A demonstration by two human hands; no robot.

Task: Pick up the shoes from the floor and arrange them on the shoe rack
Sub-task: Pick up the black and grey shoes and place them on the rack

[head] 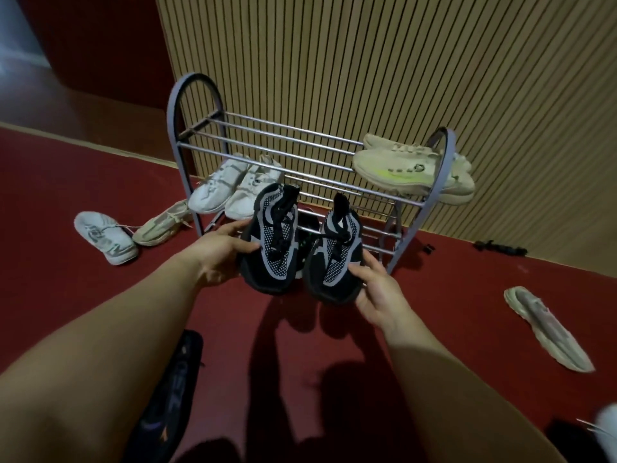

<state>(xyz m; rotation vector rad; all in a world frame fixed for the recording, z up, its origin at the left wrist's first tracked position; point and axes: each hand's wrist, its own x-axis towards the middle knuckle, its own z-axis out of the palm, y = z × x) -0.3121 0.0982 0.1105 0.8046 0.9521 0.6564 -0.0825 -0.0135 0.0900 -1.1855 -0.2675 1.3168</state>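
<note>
Black shoes (272,238): we have the pair in the air, side by side, just in front of the rack (197,105) at about its low shelf. They touch neither rack nor floor (434,295).

Left grip (220,252) holds the left shoe by its outer side, thumb on the upper, fingers underneath. Right grip (377,289) pinches the right shoe near the toe the same way. Toes point near, collars far.

Done, as far as we can see:
- white pair (213,188) on the middle shelf, left end
- beige pair (400,168) on the top shelf, right end, poking out past the side frame
- a dark thing (307,225) on the low shelf behind the black pair, mostly hidden. We can't tell if it's a shoe.

Left on the floor:
- white shoe (103,237) and beige shoe (160,223), far left, close together, the beige one next to the rack's left leg
- pale shoe (547,329) on the right, well apart from the rack
- dark shoe (167,396) near left, under our arm
- something white (604,426) in the near right corner, too blurred to call

Our estimate is roughly halfway. Two pairs are racked, a third is in hand and not yet set down, and at least four loose shoes remain. The top shelf's left and middle are free, so the black pair should fit there.
</note>
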